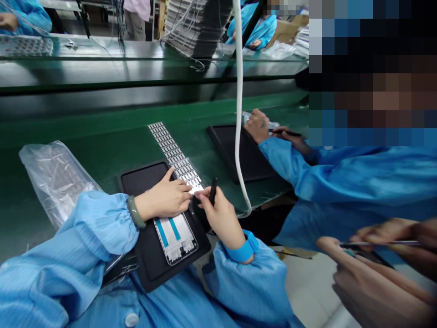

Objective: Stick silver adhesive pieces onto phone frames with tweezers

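A matte black tray [153, 264] holds a glossy white phone frame [175, 237] near the counter's near edge. The left hand [165, 198] presses flat, grip open, on a silvery sticker strip [174, 155]; the right hand [218, 214] pinches a black pen-like tool [213, 190].

White phone frame [175, 237] — flat on black tray [153, 264]

Hands [167, 198] [220, 214] at, seemingly, sticker strip [175, 155]

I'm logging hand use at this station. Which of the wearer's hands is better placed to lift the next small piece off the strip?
Probably the right hand: it holds the black tweezers at the strip's near end. The left hand lies flat, pressing the strip.
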A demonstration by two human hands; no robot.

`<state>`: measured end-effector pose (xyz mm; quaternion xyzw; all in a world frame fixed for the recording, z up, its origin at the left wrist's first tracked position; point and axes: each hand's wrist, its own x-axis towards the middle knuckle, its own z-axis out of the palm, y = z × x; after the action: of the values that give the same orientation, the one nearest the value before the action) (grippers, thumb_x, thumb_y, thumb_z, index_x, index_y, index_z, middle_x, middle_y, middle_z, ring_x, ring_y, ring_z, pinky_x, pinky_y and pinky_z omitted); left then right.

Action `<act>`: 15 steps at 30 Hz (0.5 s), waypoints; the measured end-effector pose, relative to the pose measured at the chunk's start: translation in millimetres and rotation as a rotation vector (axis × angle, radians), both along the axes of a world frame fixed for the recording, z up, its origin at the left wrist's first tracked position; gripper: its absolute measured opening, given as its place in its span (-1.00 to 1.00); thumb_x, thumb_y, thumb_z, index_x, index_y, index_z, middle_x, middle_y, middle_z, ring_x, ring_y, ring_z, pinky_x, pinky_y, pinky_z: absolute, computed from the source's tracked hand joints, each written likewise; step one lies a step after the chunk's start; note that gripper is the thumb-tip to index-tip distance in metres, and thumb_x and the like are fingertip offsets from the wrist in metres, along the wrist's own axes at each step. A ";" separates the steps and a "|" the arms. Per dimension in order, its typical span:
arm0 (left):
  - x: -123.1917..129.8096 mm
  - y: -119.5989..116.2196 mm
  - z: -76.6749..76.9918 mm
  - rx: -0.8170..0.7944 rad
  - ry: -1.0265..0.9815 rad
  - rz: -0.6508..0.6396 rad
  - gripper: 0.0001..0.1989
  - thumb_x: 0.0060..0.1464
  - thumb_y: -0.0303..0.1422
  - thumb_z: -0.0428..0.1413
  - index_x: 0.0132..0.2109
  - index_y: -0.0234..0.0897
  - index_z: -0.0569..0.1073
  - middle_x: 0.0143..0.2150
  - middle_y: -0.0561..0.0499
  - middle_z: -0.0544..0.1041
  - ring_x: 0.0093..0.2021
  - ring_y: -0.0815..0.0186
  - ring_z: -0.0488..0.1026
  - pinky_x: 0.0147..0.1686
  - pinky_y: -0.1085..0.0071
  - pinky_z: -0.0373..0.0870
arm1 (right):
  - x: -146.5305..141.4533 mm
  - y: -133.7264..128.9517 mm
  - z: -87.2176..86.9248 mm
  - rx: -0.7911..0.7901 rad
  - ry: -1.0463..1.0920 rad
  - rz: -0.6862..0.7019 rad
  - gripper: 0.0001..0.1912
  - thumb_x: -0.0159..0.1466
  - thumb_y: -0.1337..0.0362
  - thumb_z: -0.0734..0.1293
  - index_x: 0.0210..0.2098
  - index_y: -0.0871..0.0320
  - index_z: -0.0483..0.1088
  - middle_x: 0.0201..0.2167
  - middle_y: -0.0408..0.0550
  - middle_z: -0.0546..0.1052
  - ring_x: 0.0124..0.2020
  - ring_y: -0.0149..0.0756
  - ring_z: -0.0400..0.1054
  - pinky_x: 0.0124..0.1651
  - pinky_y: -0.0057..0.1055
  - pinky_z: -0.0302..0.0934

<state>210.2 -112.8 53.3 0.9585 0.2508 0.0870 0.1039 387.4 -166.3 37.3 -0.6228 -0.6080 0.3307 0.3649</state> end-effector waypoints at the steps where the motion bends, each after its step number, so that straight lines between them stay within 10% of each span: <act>1: 0.2 0.1 -0.4 0.002 0.003 0.002 -0.71 0.23 -0.33 -0.13 -0.12 -0.23 0.48 0.00 -0.05 0.49 0.02 0.21 0.36 0.21 -0.17 -0.29 | 0.8 1.4 0.6 -0.035 0.077 0.008 -0.86 0.25 0.15 0.22 -0.30 0.09 0.23 -0.26 0.03 0.49 -0.23 -0.13 0.46 -0.26 -0.20 0.43; 5: 0.0 0.7 -3.1 0.021 -0.010 -0.010 -0.72 0.22 -0.33 -0.12 -0.10 -0.22 0.47 -0.03 -0.04 0.50 0.01 0.21 0.36 0.21 -0.15 -0.28 | 4.7 4.6 4.4 -0.070 0.299 -0.054 -0.76 0.22 0.10 0.28 -0.28 0.12 0.22 -0.30 -0.01 0.49 -0.19 -0.16 0.47 -0.26 -0.28 0.45; 15: -1.0 1.3 -4.9 0.037 -0.023 -0.009 -0.71 0.24 -0.31 -0.12 -0.07 -0.20 0.47 -0.03 -0.04 0.49 0.02 0.21 0.36 0.20 -0.16 -0.26 | 1.9 2.4 5.3 0.014 0.078 0.000 -0.84 0.27 0.13 0.23 -0.28 0.09 0.22 -0.30 -0.02 0.48 -0.25 -0.20 0.48 -0.30 -0.31 0.46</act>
<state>209.2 -111.4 48.4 0.9603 0.2436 0.1023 0.0893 389.3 -163.9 42.6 -0.6067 -0.5955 0.3504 0.3929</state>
